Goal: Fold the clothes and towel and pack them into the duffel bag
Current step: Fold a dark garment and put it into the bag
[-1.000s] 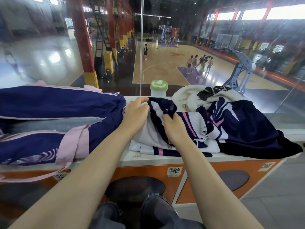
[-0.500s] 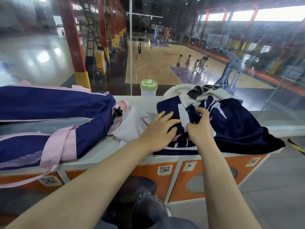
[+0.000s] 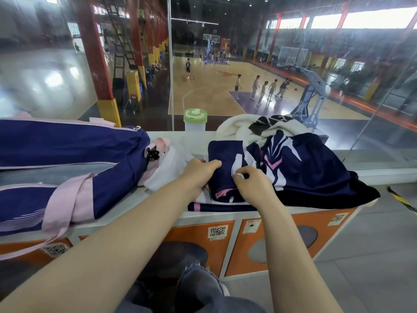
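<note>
While the navy jersey lies partly folded near the front edge of the tabletop, both hands are on it: the left hand curls its fingers over the jersey's left edge, and the right hand pinches the cloth at the white panel in the middle. Neither hand is spread flat; both hold fabric.

To do this fold well, I would judge that the left hand should keep the folded edge pinned while the right draws the remaining cloth over squarely, so the edges line up and the pink trim showing at the near side tucks under. Smoothing outward from the middle would press out trapped creases before the bundle is lifted.

Just to the right, touching the jersey, lie the navy shorts, loose and unfolded, with the white towel heaped behind them toward the back edge. The duffel bag lies open at the left end of the tabletop, its pink strap hanging over the front edge. A green-lidded bottle stands at the back edge between bag and towel. Most of the task seems left to do.
</note>
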Demonstrator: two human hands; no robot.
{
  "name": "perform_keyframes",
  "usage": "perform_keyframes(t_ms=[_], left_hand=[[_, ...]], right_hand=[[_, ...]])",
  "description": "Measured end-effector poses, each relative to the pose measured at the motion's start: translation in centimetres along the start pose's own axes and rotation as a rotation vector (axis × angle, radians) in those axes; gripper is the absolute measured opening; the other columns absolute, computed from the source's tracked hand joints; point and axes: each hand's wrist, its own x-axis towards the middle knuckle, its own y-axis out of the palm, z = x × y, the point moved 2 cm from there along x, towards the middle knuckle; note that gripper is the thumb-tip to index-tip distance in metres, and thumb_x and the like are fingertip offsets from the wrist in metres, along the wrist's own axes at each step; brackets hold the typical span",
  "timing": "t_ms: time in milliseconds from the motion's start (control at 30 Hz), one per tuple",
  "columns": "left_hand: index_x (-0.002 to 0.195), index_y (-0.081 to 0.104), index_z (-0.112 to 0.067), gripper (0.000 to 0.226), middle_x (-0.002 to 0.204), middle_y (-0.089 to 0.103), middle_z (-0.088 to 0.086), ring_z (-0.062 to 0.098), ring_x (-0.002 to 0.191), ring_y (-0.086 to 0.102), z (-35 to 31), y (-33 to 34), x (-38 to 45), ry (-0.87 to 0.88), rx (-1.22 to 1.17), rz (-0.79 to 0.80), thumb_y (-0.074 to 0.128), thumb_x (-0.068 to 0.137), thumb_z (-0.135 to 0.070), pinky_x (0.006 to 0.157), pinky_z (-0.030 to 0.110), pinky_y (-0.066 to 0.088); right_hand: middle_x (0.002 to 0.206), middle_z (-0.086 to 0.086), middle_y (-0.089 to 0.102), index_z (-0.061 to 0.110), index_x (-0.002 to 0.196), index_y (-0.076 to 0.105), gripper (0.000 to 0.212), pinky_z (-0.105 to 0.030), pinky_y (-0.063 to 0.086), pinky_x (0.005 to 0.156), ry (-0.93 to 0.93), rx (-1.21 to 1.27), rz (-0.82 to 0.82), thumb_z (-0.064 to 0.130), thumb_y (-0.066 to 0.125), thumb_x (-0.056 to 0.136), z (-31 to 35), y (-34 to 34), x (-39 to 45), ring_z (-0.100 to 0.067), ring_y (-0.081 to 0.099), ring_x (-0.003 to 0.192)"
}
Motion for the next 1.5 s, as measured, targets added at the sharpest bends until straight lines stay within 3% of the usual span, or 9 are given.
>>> perform_keyframes(t_ms=[200,400,533,633,833,933,1133,1300,1500], left_hand=[[0.115,0.062,-0.013,0.044,0.102,0.072,0.008,0.024,0.093,0.07,-0.3,0.4,-0.5,0.015,-0.095,0.104,0.079,0.077,-0.028,0.086,0.039,0.057],[0.119,0.058,-0.022,0.037,0.106,0.071,0.007,0.024,0.098,0.068,-1.6,-1.9,-2.3,0.241,-0.158,0.122,0.067,0.083,-0.019,0.088,0.041,0.056],[0.098,0.06,-0.019,0.013,0.08,0.074,0.0,0.02,0.084,0.069,-3.3,-4.3,-3.7,0.242,-0.353,0.137,0.064,0.09,-0.009,0.084,0.039,0.056],[0.109,0.062,-0.012,0.02,0.097,0.075,0.007,0.027,0.097,0.069,-4.2,-6.3,-4.8,0.203,-0.395,0.192,0.063,0.09,-0.009,0.088,0.041,0.056],[0.116,0.067,-0.009,0.028,0.11,0.072,0.013,0.028,0.096,0.071,-4.4,-11.5,-6.4,0.097,-0.421,0.22,0.062,0.089,-0.014,0.081,0.039,0.056],[0.116,0.064,-0.011,0.027,0.105,0.074,0.01,0.026,0.091,0.072,-4.5,-14.6,-6.7,0.155,-0.374,0.118,0.062,0.09,-0.01,0.073,0.034,0.059],[0.116,0.064,-0.023,0.026,0.108,0.073,-0.004,0.019,0.101,0.07,-3.8,-20.8,-7.5,0.293,0.08,-0.041,0.065,0.091,-0.029,0.09,0.038,0.055],[0.119,0.058,-0.027,0.045,0.123,0.064,-0.006,0.016,0.111,0.059,-2.8,-28.9,-8.1,0.229,1.01,-0.333,0.045,0.091,-0.061,0.098,0.039,0.045],[0.129,0.052,-0.035,0.043,0.132,0.06,-0.006,0.017,0.114,0.058,2.4,-29.6,-10.9,0.23,1.347,-0.179,0.032,0.097,-0.056,0.098,0.036,0.044]], right_hand=[[0.111,0.0,0.067,0.018,0.127,0.059,0.031,-0.025,0.047,0.068,-0.088,0.117,0.06,0.022,0.052,0.097,1.1,0.5,-0.5,-0.017,0.062,0.087],[0.109,0.009,0.063,0.025,0.104,0.065,0.026,-0.03,0.047,0.091,-0.182,0.177,-0.115,0.044,0.065,0.087,2.2,1.0,-0.2,-0.014,0.057,0.106],[0.134,0.003,0.043,0.02,0.134,0.039,0.074,-0.04,0.038,0.107,-0.103,0.393,-0.187,0.049,0.076,0.077,3.7,0.6,-0.8,-0.021,0.04,0.131],[0.157,0.005,0.027,0.03,0.154,0.01,0.107,-0.037,0.035,0.109,-0.015,0.591,0.008,0.051,0.079,0.075,5.1,0.3,-1.1,-0.018,0.029,0.143],[0.108,0.007,0.075,0.026,0.116,0.064,0.029,-0.033,0.057,0.088,-0.087,0.84,0.441,0.037,0.068,0.09,10.5,2.4,-2.3,-0.013,0.072,0.1],[0.104,0.002,0.076,0.02,0.116,0.066,0.026,-0.041,0.058,0.087,-0.11,0.786,0.423,0.031,0.066,0.092,12.9,4.1,-2.2,-0.019,0.073,0.097],[0.099,-0.004,0.075,0.01,0.109,0.064,0.022,-0.038,0.06,0.073,-0.131,0.635,0.364,0.012,0.063,0.087,16.4,8.1,-1.6,-0.022,0.073,0.09],[0.105,-0.024,0.067,-0.001,0.107,0.057,0.041,-0.036,0.047,0.067,-0.091,0.672,0.339,0.017,0.063,0.07,18.9,10.0,0.0,-0.028,0.063,0.082],[0.058,-0.007,0.064,0.005,0.082,0.06,0.015,-0.028,0.054,0.045,0.177,1.074,0.527,-0.006,0.053,0.09,22.0,13.0,0.0,-0.02,0.065,0.049]])
